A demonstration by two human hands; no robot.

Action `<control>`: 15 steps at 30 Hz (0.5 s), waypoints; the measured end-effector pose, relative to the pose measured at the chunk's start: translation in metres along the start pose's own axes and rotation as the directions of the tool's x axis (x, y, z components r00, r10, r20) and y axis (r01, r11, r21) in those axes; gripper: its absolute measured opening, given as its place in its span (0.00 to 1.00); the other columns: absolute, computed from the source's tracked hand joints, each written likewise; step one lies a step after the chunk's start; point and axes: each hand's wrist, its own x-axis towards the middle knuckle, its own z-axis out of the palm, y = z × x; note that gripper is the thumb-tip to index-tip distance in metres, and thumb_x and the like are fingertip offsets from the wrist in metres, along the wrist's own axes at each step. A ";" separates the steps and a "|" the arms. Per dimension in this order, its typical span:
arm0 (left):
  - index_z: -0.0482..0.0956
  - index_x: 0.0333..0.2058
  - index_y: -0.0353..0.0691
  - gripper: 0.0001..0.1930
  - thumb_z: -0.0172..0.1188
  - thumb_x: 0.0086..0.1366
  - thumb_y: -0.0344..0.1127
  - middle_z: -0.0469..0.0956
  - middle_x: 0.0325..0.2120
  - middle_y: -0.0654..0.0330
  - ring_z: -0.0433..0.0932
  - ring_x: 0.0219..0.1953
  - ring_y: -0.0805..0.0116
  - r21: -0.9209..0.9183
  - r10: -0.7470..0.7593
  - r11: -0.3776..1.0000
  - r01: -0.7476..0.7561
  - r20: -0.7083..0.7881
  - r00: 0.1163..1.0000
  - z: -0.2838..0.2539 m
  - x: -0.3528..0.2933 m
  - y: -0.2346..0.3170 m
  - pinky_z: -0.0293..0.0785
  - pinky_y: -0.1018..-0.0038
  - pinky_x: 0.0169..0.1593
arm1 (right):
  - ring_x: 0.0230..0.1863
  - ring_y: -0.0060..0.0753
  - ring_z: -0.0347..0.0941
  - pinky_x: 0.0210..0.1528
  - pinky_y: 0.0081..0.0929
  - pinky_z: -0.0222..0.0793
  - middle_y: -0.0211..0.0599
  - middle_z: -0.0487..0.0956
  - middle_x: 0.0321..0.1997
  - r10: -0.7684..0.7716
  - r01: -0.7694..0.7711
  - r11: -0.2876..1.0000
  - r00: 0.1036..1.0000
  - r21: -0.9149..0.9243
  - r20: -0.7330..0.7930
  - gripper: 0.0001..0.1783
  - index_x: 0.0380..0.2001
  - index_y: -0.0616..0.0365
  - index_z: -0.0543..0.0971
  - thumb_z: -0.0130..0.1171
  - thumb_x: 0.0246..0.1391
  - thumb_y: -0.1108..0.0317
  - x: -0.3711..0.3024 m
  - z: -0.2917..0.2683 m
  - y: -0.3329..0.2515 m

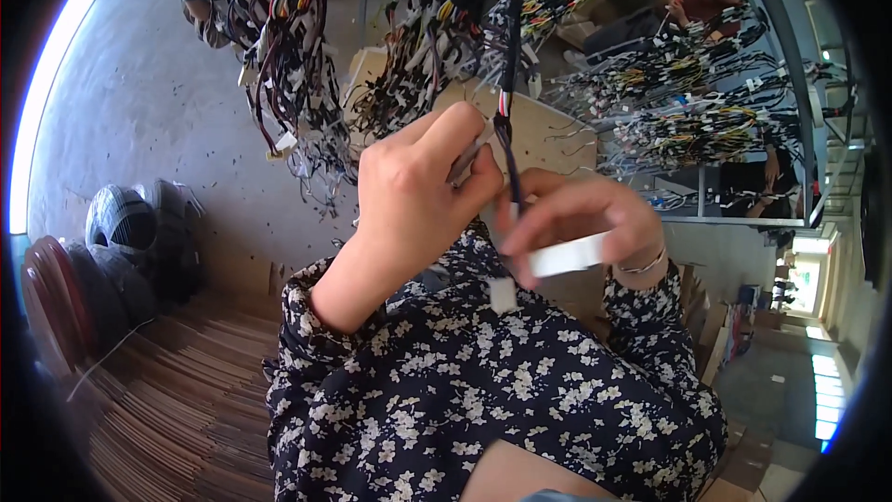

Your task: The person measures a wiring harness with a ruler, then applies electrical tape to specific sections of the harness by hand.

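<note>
A dark cable of a wire harness (513, 46) hangs down between my hands, with short red and white wires showing where its black covering ends. My left hand (418, 172) is closed left of the cable, thumb and forefinger pinched close to it; what lies between them is mostly hidden. On the other side, my right hand (595, 214) is bent around a white flat rectangular piece (569, 257), its fingertips by the cable and blurred by motion. Below them dangles a small whitish connector (503, 296), also smeared.
Thick bundles of wire harnesses (297, 65) hang ahead, with more on a metal frame (715, 220) to the right. People (701, 9) sit beyond. Stacked cardboard (177, 400) lies at lower left, near dark rolled coils (121, 218) and reddish-brown discs (56, 293).
</note>
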 end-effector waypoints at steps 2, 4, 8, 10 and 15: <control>0.74 0.31 0.40 0.08 0.64 0.53 0.28 0.73 0.19 0.57 0.75 0.19 0.55 0.017 0.029 0.999 -0.029 0.018 0.999 -0.002 0.001 0.000 0.71 0.65 0.24 | 0.47 0.56 0.78 0.51 0.45 0.75 0.56 0.64 0.58 -0.059 0.025 0.982 0.983 0.189 0.176 0.46 0.53 0.85 0.71 0.66 0.52 0.45 -0.005 -0.016 -0.004; 0.78 0.38 0.40 0.11 0.63 0.53 0.27 0.74 0.20 0.57 0.76 0.19 0.55 -0.039 -0.051 0.998 0.053 0.058 0.997 -0.004 0.000 0.001 0.71 0.65 0.24 | 0.43 0.58 0.79 0.46 0.45 0.78 0.59 0.63 0.58 -0.077 0.043 0.974 0.986 0.222 0.147 0.44 0.49 0.85 0.74 0.65 0.53 0.45 -0.010 -0.026 -0.005; 0.80 0.45 0.40 0.17 0.62 0.54 0.26 0.75 0.20 0.57 0.76 0.19 0.57 0.035 -0.024 0.999 0.021 0.076 0.997 -0.010 0.000 0.000 0.71 0.66 0.24 | 0.31 0.53 0.80 0.35 0.44 0.83 0.64 0.67 0.51 -0.266 0.217 0.911 0.959 0.350 0.097 0.47 0.44 0.87 0.75 0.62 0.54 0.38 -0.003 -0.048 -0.016; 0.79 0.49 0.38 0.20 0.62 0.56 0.25 0.74 0.20 0.56 0.75 0.19 0.61 -0.027 -0.017 0.999 0.020 0.120 0.993 -0.013 0.000 0.001 0.71 0.68 0.25 | 0.33 0.54 0.80 0.36 0.44 0.82 0.66 0.66 0.52 -0.162 0.121 0.969 0.969 0.215 0.187 0.48 0.45 0.88 0.75 0.63 0.54 0.38 -0.004 -0.065 -0.040; 0.78 0.47 0.33 0.16 0.62 0.59 0.26 0.74 0.22 0.53 0.73 0.22 0.65 -0.269 -0.262 0.903 0.335 0.274 0.925 -0.024 0.003 0.008 0.70 0.71 0.29 | 0.36 0.56 0.80 0.39 0.45 0.80 0.68 0.65 0.54 0.017 -0.037 0.997 0.953 0.062 0.304 0.50 0.47 0.90 0.74 0.63 0.53 0.38 0.004 -0.094 -0.067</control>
